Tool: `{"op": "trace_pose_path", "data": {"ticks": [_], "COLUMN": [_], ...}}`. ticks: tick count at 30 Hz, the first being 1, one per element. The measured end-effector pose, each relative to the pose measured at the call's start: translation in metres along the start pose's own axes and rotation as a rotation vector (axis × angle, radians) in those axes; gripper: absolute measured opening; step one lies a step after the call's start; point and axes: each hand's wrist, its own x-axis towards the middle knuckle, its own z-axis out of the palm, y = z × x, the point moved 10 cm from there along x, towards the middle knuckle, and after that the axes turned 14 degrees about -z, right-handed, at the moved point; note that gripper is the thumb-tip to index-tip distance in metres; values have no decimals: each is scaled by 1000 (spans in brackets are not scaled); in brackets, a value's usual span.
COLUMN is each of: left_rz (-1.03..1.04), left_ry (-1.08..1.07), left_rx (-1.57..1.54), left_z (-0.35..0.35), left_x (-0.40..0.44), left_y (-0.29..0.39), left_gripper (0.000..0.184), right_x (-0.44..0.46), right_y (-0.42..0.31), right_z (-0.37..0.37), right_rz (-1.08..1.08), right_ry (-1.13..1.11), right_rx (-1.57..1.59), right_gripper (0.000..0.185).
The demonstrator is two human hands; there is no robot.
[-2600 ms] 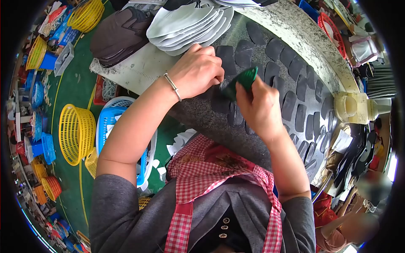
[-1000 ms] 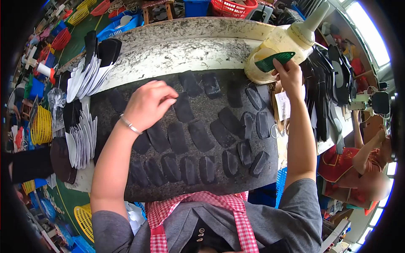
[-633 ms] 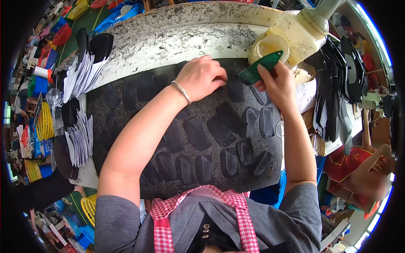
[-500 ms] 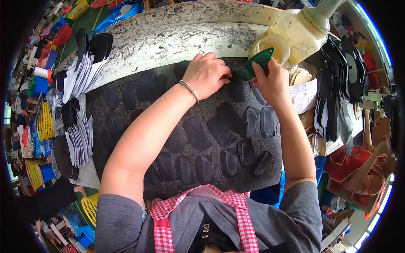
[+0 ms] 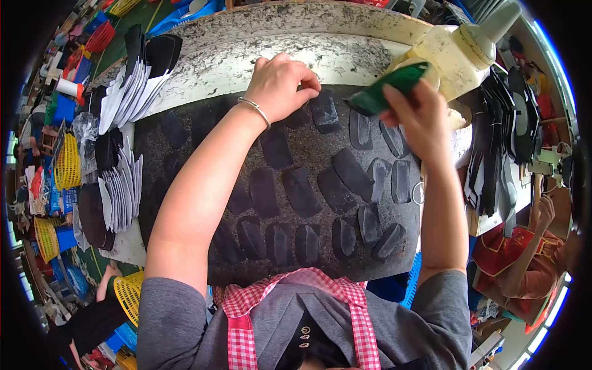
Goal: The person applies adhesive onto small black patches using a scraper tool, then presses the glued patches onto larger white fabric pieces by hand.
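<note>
**Dark piece [image 5: 325,113] beside the left hand [image 5: 277,86], green spreader [image 5: 394,88] in the right hand [image 5: 422,120]**

Nearest the person, rows of similar pieces lie on a black board [image 5: 394,266]. Farther off, the dark piece rests in the far row, its long axis running roughly away from the body. The left hand is the nearer one: thumb and fingers bend together at the piece's far end, though whether they pinch it I cannot tell. The right hand clasps the green spreader, slanted, its lower tip pointing left, to the right of that piece. Beyond the spreader stands a cream container [image 5: 453,52]; farthest is the bench's [image 5: 354,58] smudged white strip.
</note>
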Motion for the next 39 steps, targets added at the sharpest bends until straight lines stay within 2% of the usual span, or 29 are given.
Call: {"op": "trace_pose_path", "data": {"ticks": [6,10,13,15,17,21,26,29,31,33,35,36,39], "left_rz": [-38,-30,-9,-19,-50,-132,-158,-166,-143,-137,-147,-164,-141], "left_ry": [-37,-21,-5,7,25,29,-34,-16,-4,19,40,61,-53], "left_rx": [82,103,135,116,62,57,169,182,194,178,132,78,52], "left_z": [12,13,13,10,2,-27,-13,-16,-15,-19,-24,-34,-41], "left_x": [-9,-11,-12,-12,-9,-10,-20,-23,-24,-26,-29,-33,-56], "left_y": [-13,-9,-7,-10,-19,-50,-70,-68,-65,-64,-66,-67,-64], "left_gripper": [7,6,8,9,9,6,9,8,7,6,6,6,8], "right_x": [36,20,-1,-2,7,30,54,52,40,23,15,11,-6], "right_y": [38,25,9,7,-11,-7,10,8,-6,-19,-27,-37,-38], "right_z": [59,65,49,33,24,56,119,129,122,107,84,82,109], "right_rz": [-105,-185,41,113,50,-39,-161,-347,-268,-80,-24,-47,-122], "right_ry": [-58,-238,-366,-275,-139,-112,-181,-211,-393,-459,-285,-251,-248], "right_rx": [-247,-419,-307,-130,16,10,-173,-346,-360,-276,-152,-119,-33], "right_gripper": [31,32,28,20,18,20,30,31,29,27,24,25,26]}}
